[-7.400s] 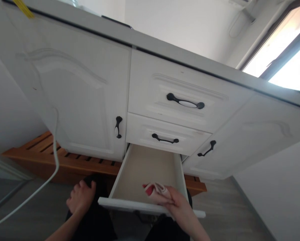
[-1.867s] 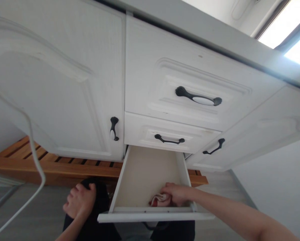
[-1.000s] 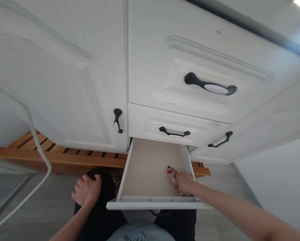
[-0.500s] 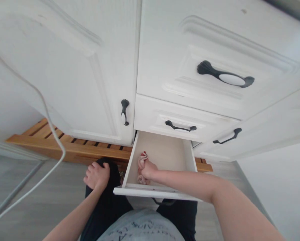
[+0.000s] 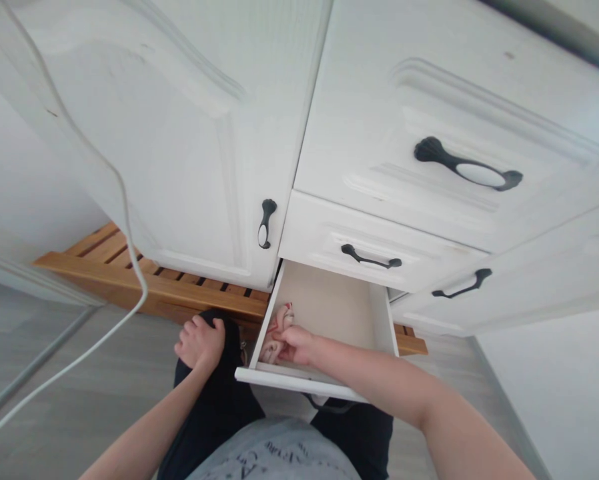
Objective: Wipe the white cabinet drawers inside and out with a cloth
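My right hand [image 5: 298,345] reaches into the pulled-out white drawer [image 5: 337,300] and grips a crumpled pinkish-white cloth [image 5: 273,340] with red marks. The cloth lies against the drawer's left wall, near its front corner. My fingers close round its right side; some fingertips are hidden. My left hand [image 5: 199,341] rests on my dark-trousered knee [image 5: 227,333], left of the drawer, its fingers bent over the knee and holding no object.
White cabinet fronts with dark handles [image 5: 372,257] rise above the drawer. A slatted wooden rack [image 5: 179,287] runs beneath the cabinet. At the left a white cable [image 5: 129,227] hangs down, and a grey metal bar [image 5: 44,360] crosses low over the floor.
My right hand has turned and loosened slightly on the cloth, which now spreads closer to the drawer's left wall. The view has shifted a little; my left hand stays on the knee.
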A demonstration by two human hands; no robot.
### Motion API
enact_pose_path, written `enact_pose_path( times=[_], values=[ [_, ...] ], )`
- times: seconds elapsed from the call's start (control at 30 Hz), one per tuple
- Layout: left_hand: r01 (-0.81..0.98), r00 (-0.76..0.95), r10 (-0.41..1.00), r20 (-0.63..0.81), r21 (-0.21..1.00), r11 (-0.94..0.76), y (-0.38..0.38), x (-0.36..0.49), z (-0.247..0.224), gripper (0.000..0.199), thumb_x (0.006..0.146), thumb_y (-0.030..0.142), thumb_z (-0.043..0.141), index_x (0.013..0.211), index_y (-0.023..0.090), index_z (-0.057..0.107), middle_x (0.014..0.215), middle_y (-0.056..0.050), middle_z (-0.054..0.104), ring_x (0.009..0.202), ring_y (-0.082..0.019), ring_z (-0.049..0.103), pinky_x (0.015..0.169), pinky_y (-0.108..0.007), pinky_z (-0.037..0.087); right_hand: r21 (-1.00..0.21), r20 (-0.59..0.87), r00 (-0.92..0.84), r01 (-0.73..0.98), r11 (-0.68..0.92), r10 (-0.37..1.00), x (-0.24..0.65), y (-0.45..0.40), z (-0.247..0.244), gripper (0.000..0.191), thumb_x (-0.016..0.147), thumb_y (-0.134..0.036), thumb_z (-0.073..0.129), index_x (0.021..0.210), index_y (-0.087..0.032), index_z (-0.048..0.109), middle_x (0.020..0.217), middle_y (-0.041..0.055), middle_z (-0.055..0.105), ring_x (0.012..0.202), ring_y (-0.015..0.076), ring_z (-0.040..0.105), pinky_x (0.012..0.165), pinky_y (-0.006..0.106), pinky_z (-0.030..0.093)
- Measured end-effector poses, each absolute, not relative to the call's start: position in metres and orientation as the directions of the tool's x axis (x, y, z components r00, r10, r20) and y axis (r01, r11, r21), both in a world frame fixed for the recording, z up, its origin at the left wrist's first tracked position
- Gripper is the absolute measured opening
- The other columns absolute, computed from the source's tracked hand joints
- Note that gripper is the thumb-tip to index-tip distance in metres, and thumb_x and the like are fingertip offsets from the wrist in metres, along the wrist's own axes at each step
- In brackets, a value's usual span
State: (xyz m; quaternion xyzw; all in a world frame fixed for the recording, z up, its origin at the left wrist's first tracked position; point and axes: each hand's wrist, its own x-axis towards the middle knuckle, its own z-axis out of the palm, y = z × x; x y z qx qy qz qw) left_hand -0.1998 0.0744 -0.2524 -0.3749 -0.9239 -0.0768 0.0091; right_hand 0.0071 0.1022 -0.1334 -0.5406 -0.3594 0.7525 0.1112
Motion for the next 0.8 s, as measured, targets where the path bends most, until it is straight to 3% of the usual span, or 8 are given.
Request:
enact_pose_path(
  times=[0.1, 0.27, 0.4, 0.53, 0.7, 0.8],
  values=[
    [0.697, -0.716, 0.694, 0.073, 0.123, 0.706, 0.072, -0.203, -0.252, 0.055, 0.099, 0.047, 0.029, 0.119, 0.009, 0.062, 0.111, -0.019, 0.067, 0.104, -0.035, 0.061, 0.079, -0.043, 0.042, -0.663, -0.736, -0.403, 0.262, -0.701, 0.545, 0.018, 0.115, -0.122, 0.024, 0.072, -0.007, 0.064, 0.078, -0.022, 0.046, 0.067, -0.0057, 0.050, 0.056, 0.0102, 0.052, 0.061, 0.025, 0.049],
    [0.691, -0.722, 0.689, 0.056, 0.106, 0.715, 0.068, -0.212, -0.252, 0.054, 0.098, 0.047, 0.030, 0.122, 0.008, 0.060, 0.114, -0.020, 0.067, 0.105, -0.035, 0.061, 0.080, -0.042, 0.041, -0.777, -0.629, -0.357, 0.269, -0.570, 0.690, 0.032, 0.144, -0.114, 0.028, 0.069, -0.002, 0.065, 0.085, -0.022, 0.054, 0.075, -0.0066, 0.055, 0.070, 0.0107, 0.056, 0.067, 0.022, 0.048],
    [0.686, -0.726, 0.686, 0.041, 0.108, 0.720, 0.068, -0.212, -0.251, 0.055, 0.098, 0.046, 0.031, 0.124, 0.007, 0.059, 0.115, -0.023, 0.066, 0.106, -0.037, 0.060, 0.081, -0.044, 0.041, -0.800, -0.595, -0.332, 0.334, -0.499, 0.732, 0.033, 0.140, -0.126, 0.032, 0.060, 0.003, 0.067, 0.079, -0.020, 0.056, 0.076, -0.0061, 0.056, 0.076, 0.0117, 0.057, 0.068, 0.022, 0.046],
    [0.693, -0.719, 0.694, 0.041, 0.118, 0.711, 0.069, -0.208, -0.252, 0.056, 0.099, 0.046, 0.031, 0.124, 0.006, 0.060, 0.115, -0.022, 0.066, 0.106, -0.036, 0.060, 0.082, -0.044, 0.041, -0.774, -0.628, -0.357, 0.377, -0.509, 0.692, 0.026, 0.120, -0.137, 0.036, 0.058, -0.002, 0.074, 0.082, -0.021, 0.053, 0.079, -0.0054, 0.057, 0.080, 0.0138, 0.062, 0.069, 0.024, 0.051],
    [0.694, -0.717, 0.695, 0.046, 0.125, 0.709, 0.071, -0.205, -0.252, 0.055, 0.099, 0.046, 0.031, 0.123, 0.007, 0.060, 0.114, -0.021, 0.066, 0.106, -0.036, 0.060, 0.081, -0.043, 0.041, -0.742, -0.670, -0.440, 0.390, -0.545, 0.598, 0.025, 0.120, -0.136, 0.034, 0.070, -0.018, 0.075, 0.093, -0.022, 0.050, 0.084, -0.0035, 0.062, 0.081, 0.0176, 0.069, 0.072, 0.035, 0.059],
    [0.695, -0.718, 0.695, 0.046, 0.117, 0.710, 0.072, -0.207, -0.252, 0.054, 0.098, 0.046, 0.031, 0.122, 0.007, 0.060, 0.114, -0.021, 0.066, 0.106, -0.036, 0.060, 0.081, -0.043, 0.041, -0.748, -0.660, -0.408, 0.431, -0.505, 0.630, 0.034, 0.134, -0.134, 0.032, 0.074, -0.021, 0.073, 0.095, -0.024, 0.050, 0.087, -0.0025, 0.064, 0.085, 0.0189, 0.070, 0.075, 0.036, 0.059]
  ],
)
